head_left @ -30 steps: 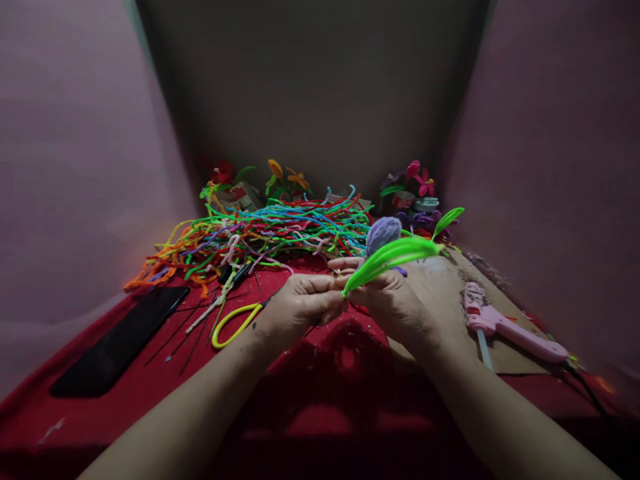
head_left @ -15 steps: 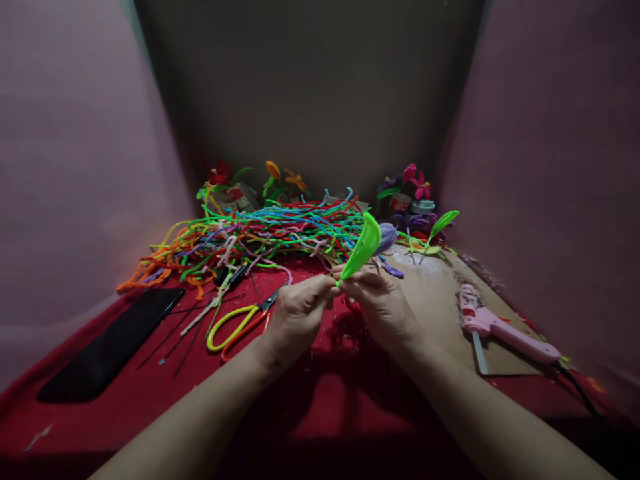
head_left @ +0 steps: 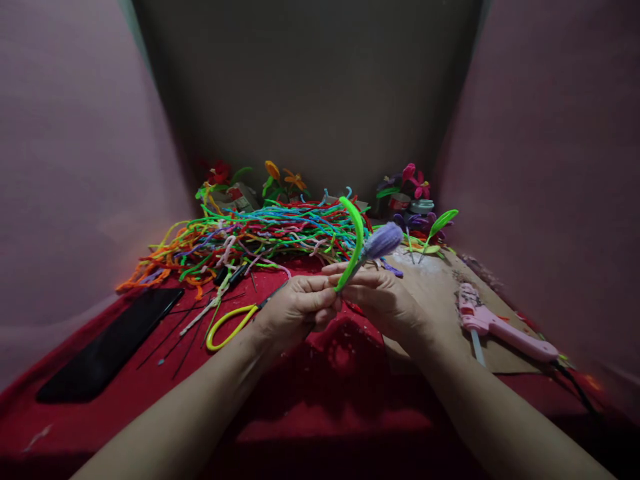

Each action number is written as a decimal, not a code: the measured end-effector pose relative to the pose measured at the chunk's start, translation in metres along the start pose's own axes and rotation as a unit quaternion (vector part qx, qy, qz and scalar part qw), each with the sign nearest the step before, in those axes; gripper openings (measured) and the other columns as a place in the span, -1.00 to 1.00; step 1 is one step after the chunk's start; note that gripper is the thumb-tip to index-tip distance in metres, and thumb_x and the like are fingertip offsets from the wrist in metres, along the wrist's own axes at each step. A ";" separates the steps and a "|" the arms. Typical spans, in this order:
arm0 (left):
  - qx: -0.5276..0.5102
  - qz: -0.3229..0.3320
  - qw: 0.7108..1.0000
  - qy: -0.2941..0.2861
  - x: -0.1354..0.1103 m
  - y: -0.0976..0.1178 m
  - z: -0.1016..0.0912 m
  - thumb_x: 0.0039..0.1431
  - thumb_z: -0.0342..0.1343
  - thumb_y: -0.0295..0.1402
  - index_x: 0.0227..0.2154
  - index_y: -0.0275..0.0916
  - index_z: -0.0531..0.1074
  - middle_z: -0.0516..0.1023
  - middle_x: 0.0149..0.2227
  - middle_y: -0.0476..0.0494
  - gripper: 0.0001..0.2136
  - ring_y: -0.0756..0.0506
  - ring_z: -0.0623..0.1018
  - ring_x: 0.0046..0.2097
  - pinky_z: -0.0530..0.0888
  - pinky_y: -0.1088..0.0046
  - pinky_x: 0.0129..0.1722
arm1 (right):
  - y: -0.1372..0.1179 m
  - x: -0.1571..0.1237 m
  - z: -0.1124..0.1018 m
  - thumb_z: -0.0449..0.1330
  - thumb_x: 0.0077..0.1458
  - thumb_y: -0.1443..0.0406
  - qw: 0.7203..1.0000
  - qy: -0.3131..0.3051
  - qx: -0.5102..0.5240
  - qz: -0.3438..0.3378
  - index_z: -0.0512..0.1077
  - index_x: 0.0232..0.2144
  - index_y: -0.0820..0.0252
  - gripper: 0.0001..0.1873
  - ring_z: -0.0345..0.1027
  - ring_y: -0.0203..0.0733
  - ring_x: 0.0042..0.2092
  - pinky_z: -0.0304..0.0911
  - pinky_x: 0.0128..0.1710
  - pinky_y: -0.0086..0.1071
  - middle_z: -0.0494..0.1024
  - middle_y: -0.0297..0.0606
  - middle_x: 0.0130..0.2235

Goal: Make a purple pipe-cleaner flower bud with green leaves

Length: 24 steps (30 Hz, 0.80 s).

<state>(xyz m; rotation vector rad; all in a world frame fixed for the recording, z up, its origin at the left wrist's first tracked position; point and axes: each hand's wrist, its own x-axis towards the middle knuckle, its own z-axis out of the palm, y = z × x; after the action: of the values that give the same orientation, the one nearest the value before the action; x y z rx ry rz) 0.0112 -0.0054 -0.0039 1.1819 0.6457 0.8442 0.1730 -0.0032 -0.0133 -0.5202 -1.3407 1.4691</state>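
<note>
My left hand (head_left: 299,308) and my right hand (head_left: 384,299) meet above the red cloth (head_left: 150,373), both pinched on the stem of a pipe-cleaner flower. Its purple bud (head_left: 383,240) points up and to the right. A bright green leaf (head_left: 353,241) curves upward from my fingertips just left of the bud. The stem itself is mostly hidden between my fingers.
A heap of coloured pipe cleaners (head_left: 250,237) lies behind my hands. Yellow-handled scissors (head_left: 235,323), thin wires (head_left: 190,333) and a black phone (head_left: 107,347) lie at the left. A pink glue gun (head_left: 500,330) rests on brown cardboard (head_left: 440,293) at right. Finished flowers (head_left: 413,180) stand at the back.
The green leaf has swung from lying out to the right to standing upright, edge-on. The purple bud shows again to its right. Both hands stayed together in place.
</note>
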 end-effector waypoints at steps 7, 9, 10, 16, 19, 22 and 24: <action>0.053 -0.022 0.998 -0.012 0.001 0.004 0.000 0.04 0.10 -0.17 -0.57 -0.31 0.34 0.16 -0.71 0.10 -0.72 0.14 0.06 -0.66 0.00 0.58 -0.65 | 0.007 -0.001 0.003 0.34 -0.20 0.33 0.995 0.076 0.013 -0.066 0.55 -0.51 -0.01 -0.89 0.27 -0.13 -0.05 0.12 0.03 -0.15 0.48 -0.37 -0.18; 0.187 0.044 0.979 0.061 0.001 0.003 0.003 0.09 0.05 -0.20 -0.53 -0.30 0.38 0.27 -0.65 0.06 -0.75 0.11 0.18 -0.62 0.10 0.57 -0.60 | 0.014 0.002 0.004 0.35 -0.21 0.35 0.989 0.111 0.025 -0.089 0.55 -0.51 0.00 -0.87 0.29 -0.18 -0.13 0.16 -0.02 -0.20 0.47 -0.38 -0.26; 0.266 0.089 0.955 0.101 0.000 0.002 0.004 0.09 0.06 -0.23 -0.48 -0.29 0.41 0.35 -0.60 0.02 -0.79 0.09 0.25 -0.57 0.17 0.56 -0.55 | 0.017 0.003 0.005 0.34 -0.21 0.34 0.987 0.128 0.021 -0.092 0.55 -0.50 0.03 -0.88 0.30 -0.20 -0.16 0.18 -0.05 -0.22 0.46 -0.37 -0.27; 0.533 0.263 0.778 0.206 -0.001 -0.012 0.004 0.14 -0.03 -0.38 -0.40 -0.26 0.45 0.43 -0.51 -0.03 -0.84 0.03 0.36 -0.46 0.25 0.51 -0.39 | 0.021 0.002 0.009 0.30 -0.12 0.27 0.977 0.173 -0.076 -0.095 0.55 -0.42 0.07 -0.89 0.30 -0.18 -0.16 0.19 -0.08 -0.23 0.46 -0.32 -0.26; 0.458 0.213 0.841 0.193 -0.002 -0.006 0.005 0.14 -0.03 -0.35 -0.51 -0.27 0.41 0.28 -0.61 0.06 -0.81 0.07 0.26 -0.53 0.21 0.55 -0.48 | 0.016 0.001 0.010 0.29 -0.10 0.26 0.978 0.128 -0.132 -0.102 0.56 -0.41 0.03 -0.90 0.27 -0.16 -0.10 0.15 -0.02 -0.21 0.45 -0.33 -0.24; 0.338 0.150 0.916 0.157 -0.003 0.004 0.008 0.10 0.01 -0.33 -0.55 -0.30 0.39 0.21 -0.62 0.08 -0.81 0.09 0.20 -0.54 0.17 0.57 -0.51 | 0.010 0.002 0.009 0.26 -0.06 0.25 0.990 0.087 -0.097 -0.056 0.56 -0.36 0.02 -0.86 0.27 -0.17 -0.09 0.14 0.00 -0.19 0.44 -0.32 -0.21; 0.266 0.117 0.947 0.140 -0.003 0.007 0.010 0.07 0.04 -0.33 -0.56 -0.32 0.38 0.17 -0.63 0.09 -0.82 0.10 0.16 -0.55 0.13 0.57 -0.54 | 0.007 0.002 0.007 0.26 -0.07 0.27 0.994 0.081 -0.066 -0.039 0.56 -0.37 0.03 -0.87 0.27 -0.17 -0.09 0.14 0.00 -0.21 0.45 -0.32 -0.19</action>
<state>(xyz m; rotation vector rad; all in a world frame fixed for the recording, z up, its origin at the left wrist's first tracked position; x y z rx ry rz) 0.0161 -0.0118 0.0060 1.6662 1.0220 1.0890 0.1640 -0.0040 -0.0168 -0.6508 -1.3206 1.2527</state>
